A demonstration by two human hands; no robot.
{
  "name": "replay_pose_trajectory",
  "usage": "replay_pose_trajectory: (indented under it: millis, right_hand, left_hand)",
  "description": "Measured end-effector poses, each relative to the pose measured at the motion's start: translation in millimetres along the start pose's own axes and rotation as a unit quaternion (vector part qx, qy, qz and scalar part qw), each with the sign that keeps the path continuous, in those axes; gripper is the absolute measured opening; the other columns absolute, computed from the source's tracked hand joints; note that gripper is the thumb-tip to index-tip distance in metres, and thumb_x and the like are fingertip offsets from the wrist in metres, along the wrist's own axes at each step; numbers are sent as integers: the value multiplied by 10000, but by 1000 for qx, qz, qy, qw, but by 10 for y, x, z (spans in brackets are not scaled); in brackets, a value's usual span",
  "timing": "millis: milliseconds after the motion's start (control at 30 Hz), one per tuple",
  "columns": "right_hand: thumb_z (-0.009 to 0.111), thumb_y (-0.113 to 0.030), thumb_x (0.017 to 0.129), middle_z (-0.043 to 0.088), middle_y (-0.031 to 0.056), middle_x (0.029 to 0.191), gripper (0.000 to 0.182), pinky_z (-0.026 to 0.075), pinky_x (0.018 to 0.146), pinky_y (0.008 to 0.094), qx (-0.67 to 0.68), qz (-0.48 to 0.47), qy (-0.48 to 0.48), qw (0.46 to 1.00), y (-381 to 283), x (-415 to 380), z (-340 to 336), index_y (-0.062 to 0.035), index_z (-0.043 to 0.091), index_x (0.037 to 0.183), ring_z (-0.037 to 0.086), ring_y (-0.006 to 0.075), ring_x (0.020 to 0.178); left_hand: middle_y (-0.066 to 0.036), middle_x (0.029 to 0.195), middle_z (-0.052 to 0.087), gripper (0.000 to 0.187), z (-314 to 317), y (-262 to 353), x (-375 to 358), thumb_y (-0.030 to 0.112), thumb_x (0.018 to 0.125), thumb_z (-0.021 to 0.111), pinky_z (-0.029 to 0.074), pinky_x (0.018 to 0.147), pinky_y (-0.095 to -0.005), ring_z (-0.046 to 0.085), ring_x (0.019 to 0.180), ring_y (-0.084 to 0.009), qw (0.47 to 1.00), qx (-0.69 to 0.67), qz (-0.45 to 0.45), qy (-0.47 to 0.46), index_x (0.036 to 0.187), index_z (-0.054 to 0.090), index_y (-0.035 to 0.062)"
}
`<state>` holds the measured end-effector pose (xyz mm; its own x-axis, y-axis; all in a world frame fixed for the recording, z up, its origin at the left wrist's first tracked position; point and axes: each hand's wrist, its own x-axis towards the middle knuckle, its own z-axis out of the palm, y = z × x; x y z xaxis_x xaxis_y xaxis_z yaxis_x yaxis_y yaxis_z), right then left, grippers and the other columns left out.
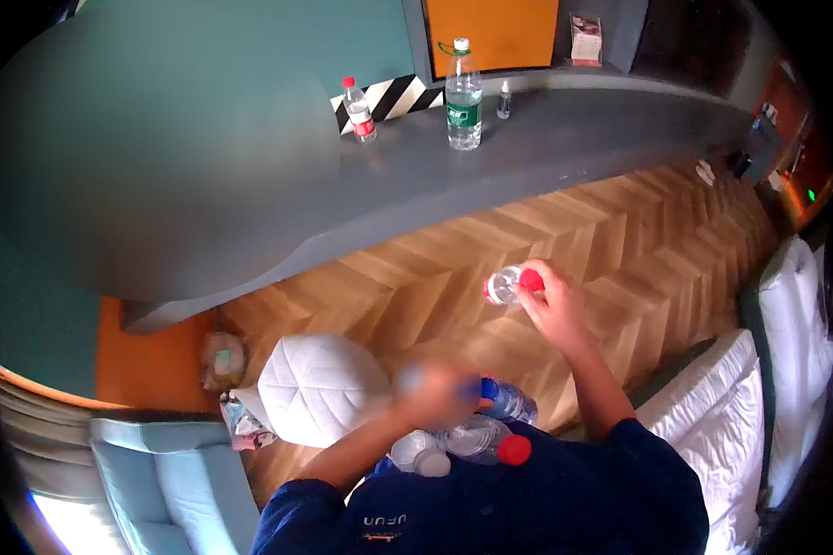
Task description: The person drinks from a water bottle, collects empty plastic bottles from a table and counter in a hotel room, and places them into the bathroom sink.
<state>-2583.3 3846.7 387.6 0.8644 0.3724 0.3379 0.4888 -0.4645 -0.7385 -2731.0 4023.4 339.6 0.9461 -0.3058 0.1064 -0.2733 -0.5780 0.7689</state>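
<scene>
My right hand (553, 301) is closed around the red-capped end of a small clear plastic bottle (504, 285), which is tilted on its side above the floor. My left hand (440, 393) is smeared by a blur, so its fingers do not show. Right below it, against my dark blue shirt, lie a clear bottle with a white cap (426, 455) and another with a red cap (477, 438). Beside the left hand's right edge is a bottle with a blue cap (509, 401). Whether the left hand grips any of these, I cannot make out.
On a long grey counter (389, 190) ahead stand a red-capped bottle (361, 116), a large green-labelled bottle (464, 102) and a small spray bottle (503, 102). A white quilted pouf (319, 388) sits left, near a blue chair (176, 481). White bedding (703, 407) lies right.
</scene>
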Motion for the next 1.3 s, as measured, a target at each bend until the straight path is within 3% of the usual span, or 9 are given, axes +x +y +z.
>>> replay_pose_trajectory:
  millis: [133,300,533,600,900,1033,1133,1200,1300]
  right_hand:
    - [653,-162,754,618,111,871,253,492,648,350,13,-27,19,999,-7,763,220,-57,565,966,616,273,738]
    - [649,-212,774,618,124,855,237,479,662,371,2,-44,5,999,-45,1509,584,-71,572,948,615,292,741]
    - [644,-256,772,616,133,821,230,478,662,393,-11,-68,-29,997,-55,2633,1072,-73,571,891,605,320,760]
    - [638,-250,766,616,136,808,230,480,660,399,0,-94,-45,995,-2,2951,1204,-67,577,892,605,327,758]
    - [654,-265,699,593,105,719,233,484,580,396,-5,-210,-92,973,390,4154,1971,-74,549,781,604,303,654]
    - [659,-187,708,528,109,787,198,458,624,407,-30,-241,-119,963,296,4412,2068,-62,526,783,560,317,731]
    - [652,-187,681,514,117,799,244,457,642,427,-14,-246,-132,960,308,4575,2304,-57,519,839,558,288,784]
    - [640,-124,695,535,115,812,242,464,645,394,51,-240,-104,964,337,4648,2496,-52,503,881,565,282,749]
    - [636,-59,752,536,81,797,327,452,676,325,140,-213,-67,965,489,4943,2782,-26,466,1029,547,194,709]
  left_hand:
    - [-99,853,660,376,-326,-301,450,298,678,762,490,708,-360,623,776,-270,998,38,38,-13,1001,671,129]
    - [-98,859,658,385,-730,-702,902,283,668,771,478,714,-372,618,769,-271,999,-31,-12,12,1003,670,123]
    - [-104,829,655,362,-1292,-1146,1493,257,669,768,473,707,-382,615,749,-288,997,-32,40,62,979,665,101]
    - [-137,909,657,374,-1434,-1224,1599,241,652,774,491,715,-360,623,819,-294,998,-27,-8,63,979,665,97]
    - [-122,882,669,378,-1571,-1499,1950,209,634,778,483,741,-366,637,784,-281,964,-48,-176,192,975,669,90]
    - [-123,858,666,370,-1582,-1514,2010,221,638,775,482,736,-374,630,784,-291,942,-22,-241,233,970,670,93]
    - [-124,870,658,370,-1604,-1534,2021,261,661,757,470,763,-389,615,817,-302,919,-57,-269,282,984,665,105]
    - [-126,897,650,387,-1559,-1576,1988,315,684,730,455,797,-398,599,860,-307,925,7,-241,295,1007,654,116]
    - [-132,916,650,399,-1646,-1490,1978,351,694,731,450,791,-398,594,853,-302,917,13,-259,304,1004,656,112]
